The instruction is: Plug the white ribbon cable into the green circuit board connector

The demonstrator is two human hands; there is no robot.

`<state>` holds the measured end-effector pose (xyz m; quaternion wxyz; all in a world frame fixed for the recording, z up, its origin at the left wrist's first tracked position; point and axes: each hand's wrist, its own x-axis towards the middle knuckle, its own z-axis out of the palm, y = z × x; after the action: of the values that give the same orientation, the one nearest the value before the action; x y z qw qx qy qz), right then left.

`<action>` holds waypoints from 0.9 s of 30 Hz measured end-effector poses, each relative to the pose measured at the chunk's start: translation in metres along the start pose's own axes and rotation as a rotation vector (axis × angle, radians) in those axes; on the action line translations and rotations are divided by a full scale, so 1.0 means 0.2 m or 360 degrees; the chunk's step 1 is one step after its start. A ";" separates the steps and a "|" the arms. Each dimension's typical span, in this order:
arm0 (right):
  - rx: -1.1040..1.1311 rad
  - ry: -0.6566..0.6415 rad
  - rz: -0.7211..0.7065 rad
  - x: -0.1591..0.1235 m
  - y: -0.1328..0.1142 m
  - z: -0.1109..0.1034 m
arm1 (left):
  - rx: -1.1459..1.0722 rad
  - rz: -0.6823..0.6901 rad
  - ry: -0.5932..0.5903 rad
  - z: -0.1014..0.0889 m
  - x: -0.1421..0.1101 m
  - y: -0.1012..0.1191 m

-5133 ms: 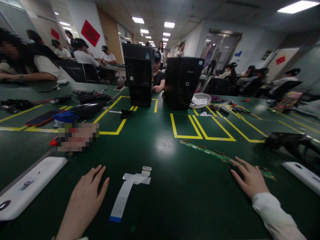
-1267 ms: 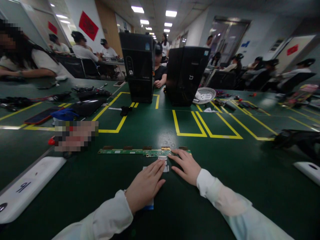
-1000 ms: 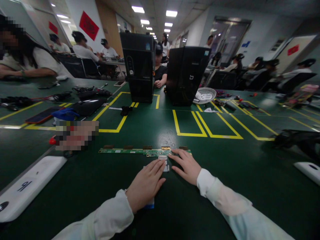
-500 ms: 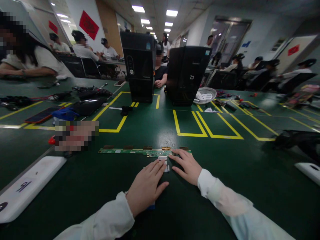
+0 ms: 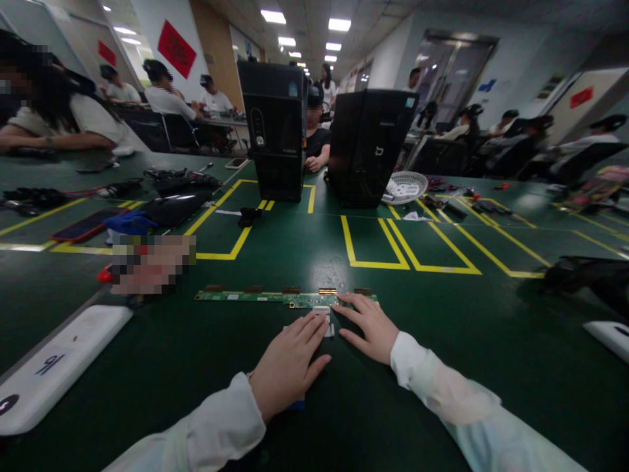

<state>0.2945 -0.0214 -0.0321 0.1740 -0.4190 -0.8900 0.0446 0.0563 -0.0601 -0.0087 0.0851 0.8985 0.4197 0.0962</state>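
A long, narrow green circuit board (image 5: 260, 297) lies across the green table, with several brownish tabs along its far edge. My right hand (image 5: 368, 328) rests over the board's right end, fingers stretched out and apart. Just below the board's middle, my left hand (image 5: 289, 364) lies palm down, its fingertips on a white flat ribbon cable (image 5: 322, 311) at the near edge. That hand covers most of the cable. Beneath its wrist shows a small bit of something blue (image 5: 297, 402), mostly hidden.
Two black computer towers (image 5: 272, 137) stand at the back, a person behind them. A white basket (image 5: 403, 187) sits right of them. Left are a white oblong device (image 5: 63, 367), a blue item (image 5: 130, 223) and dark cables (image 5: 39, 198). Yellow tape (image 5: 378, 265) marks the table.
Both hands keep nearly the same pose on the board and cable. The whole view has shifted very slightly.
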 end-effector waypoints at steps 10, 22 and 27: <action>0.0008 -0.0014 0.0018 0.01 0.00 -0.01 | 0.0007 -0.0033 0.0082 0.02 0.00 0.02; -0.0036 -0.0050 -0.0059 -0.01 0.04 0.02 | -0.0061 0.0019 0.0163 -0.05 -0.01 -0.05; -0.0045 -0.0069 -0.0046 -0.01 0.04 0.02 | -0.0049 -0.0244 0.0157 -0.14 -0.08 -0.18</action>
<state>0.2995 -0.0179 -0.0379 0.1494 -0.4073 -0.9002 0.0386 0.0128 -0.0472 0.0086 0.0852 0.8565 0.4895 0.1401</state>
